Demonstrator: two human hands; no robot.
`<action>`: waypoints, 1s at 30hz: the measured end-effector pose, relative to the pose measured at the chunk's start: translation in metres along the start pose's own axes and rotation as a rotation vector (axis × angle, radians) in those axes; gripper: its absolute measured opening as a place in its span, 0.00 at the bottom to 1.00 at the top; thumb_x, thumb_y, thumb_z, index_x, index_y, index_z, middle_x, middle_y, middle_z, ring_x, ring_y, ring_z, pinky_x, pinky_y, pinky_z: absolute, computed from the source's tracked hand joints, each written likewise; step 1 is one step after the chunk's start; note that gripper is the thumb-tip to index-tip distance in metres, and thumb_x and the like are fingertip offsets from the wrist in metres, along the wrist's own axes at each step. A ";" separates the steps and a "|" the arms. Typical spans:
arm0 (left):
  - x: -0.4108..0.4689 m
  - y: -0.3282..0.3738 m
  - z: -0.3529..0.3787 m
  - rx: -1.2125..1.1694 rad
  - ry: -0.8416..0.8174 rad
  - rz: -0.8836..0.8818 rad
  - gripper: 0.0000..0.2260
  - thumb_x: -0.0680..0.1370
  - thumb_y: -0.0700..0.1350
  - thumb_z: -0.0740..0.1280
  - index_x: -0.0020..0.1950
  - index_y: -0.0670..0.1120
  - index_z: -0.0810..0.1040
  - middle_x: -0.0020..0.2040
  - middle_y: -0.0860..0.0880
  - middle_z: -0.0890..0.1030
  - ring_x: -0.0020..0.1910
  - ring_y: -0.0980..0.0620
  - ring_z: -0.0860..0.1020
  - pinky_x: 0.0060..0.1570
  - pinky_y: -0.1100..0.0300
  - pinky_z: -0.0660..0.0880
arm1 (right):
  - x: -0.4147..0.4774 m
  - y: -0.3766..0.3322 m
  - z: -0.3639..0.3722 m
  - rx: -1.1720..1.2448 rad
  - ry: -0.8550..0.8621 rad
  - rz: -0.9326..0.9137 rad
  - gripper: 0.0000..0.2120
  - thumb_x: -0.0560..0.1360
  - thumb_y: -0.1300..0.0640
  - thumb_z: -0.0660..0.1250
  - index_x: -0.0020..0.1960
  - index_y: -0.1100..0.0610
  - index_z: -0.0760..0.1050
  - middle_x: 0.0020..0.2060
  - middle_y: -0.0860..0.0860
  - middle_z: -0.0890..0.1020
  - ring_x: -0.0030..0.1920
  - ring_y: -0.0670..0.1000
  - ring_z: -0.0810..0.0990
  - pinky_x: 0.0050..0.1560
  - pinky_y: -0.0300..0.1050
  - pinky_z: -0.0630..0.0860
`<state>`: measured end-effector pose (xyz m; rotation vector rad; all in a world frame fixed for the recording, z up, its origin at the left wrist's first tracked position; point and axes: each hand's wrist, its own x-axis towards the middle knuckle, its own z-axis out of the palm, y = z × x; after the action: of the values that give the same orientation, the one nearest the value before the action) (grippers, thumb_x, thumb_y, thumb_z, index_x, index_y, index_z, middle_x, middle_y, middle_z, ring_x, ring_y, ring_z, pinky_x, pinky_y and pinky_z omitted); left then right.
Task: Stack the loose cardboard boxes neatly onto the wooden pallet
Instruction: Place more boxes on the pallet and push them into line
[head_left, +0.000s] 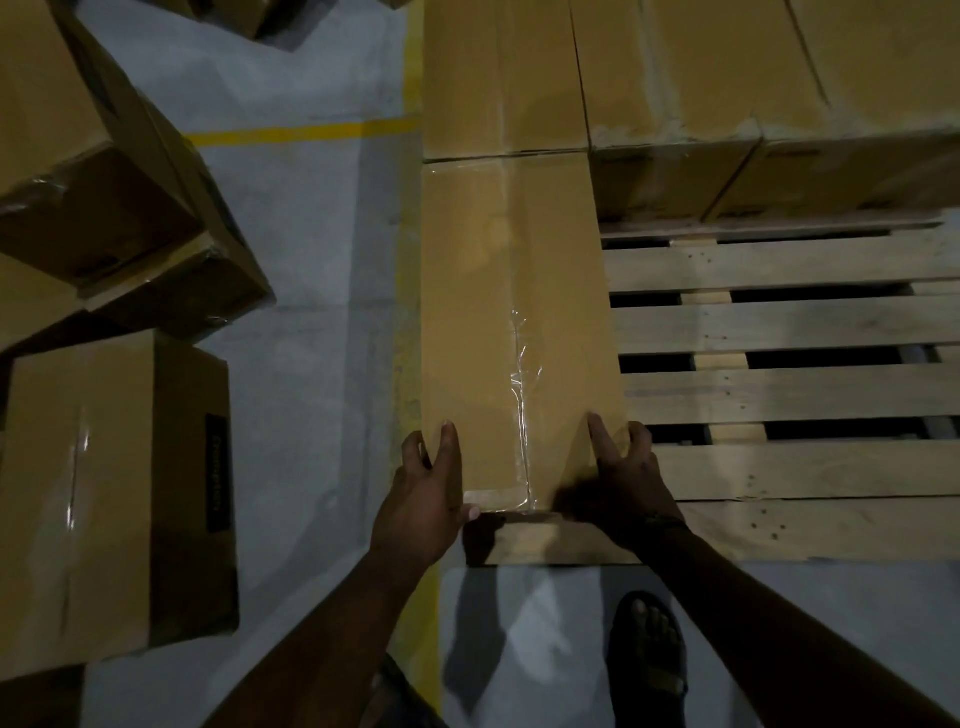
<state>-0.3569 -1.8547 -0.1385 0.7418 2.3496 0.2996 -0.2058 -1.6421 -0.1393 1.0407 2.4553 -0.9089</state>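
taped box (519, 322) flat on pallet (779, 325) left edge | apparently abutting stacked row (691, 67) | loose boxes (104, 493) on floor

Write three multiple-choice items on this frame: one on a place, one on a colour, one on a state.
1. Where does the box that the left hand and right hand hold sit?
A. along the left side of the wooden pallet
B. on the floor
C. on top of another box

2. What colour are the floor lines?
A. red
B. yellow
C. white

3. How is that box's top?
A. flaps open
B. torn away
C. taped shut

Key: 1 A, bare slats show beside it and a board under its near end; 2 B, both painted stripes are yellow; 3 C, clear tape runs along its seam.
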 end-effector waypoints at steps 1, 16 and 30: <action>-0.001 0.001 0.000 0.002 0.002 0.002 0.51 0.76 0.54 0.75 0.83 0.55 0.38 0.81 0.42 0.44 0.77 0.36 0.63 0.69 0.44 0.72 | 0.000 -0.001 0.000 0.002 0.003 -0.001 0.62 0.62 0.41 0.83 0.83 0.45 0.46 0.77 0.63 0.47 0.74 0.68 0.60 0.73 0.56 0.68; -0.003 0.011 -0.010 0.110 -0.027 0.032 0.52 0.77 0.54 0.74 0.82 0.53 0.34 0.78 0.37 0.47 0.71 0.34 0.68 0.62 0.46 0.75 | -0.005 -0.012 -0.008 -0.034 -0.050 0.020 0.65 0.61 0.42 0.83 0.83 0.48 0.43 0.76 0.63 0.48 0.71 0.68 0.63 0.72 0.60 0.68; 0.002 0.015 -0.011 0.337 -0.082 0.110 0.44 0.81 0.55 0.69 0.83 0.52 0.38 0.80 0.35 0.33 0.78 0.31 0.55 0.59 0.41 0.77 | 0.007 -0.007 -0.007 -0.426 -0.038 -0.172 0.61 0.61 0.30 0.76 0.81 0.61 0.56 0.79 0.69 0.49 0.77 0.76 0.51 0.69 0.76 0.65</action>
<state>-0.3593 -1.8417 -0.1252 1.0237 2.3112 -0.0846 -0.2162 -1.6372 -0.1344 0.6673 2.5750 -0.4109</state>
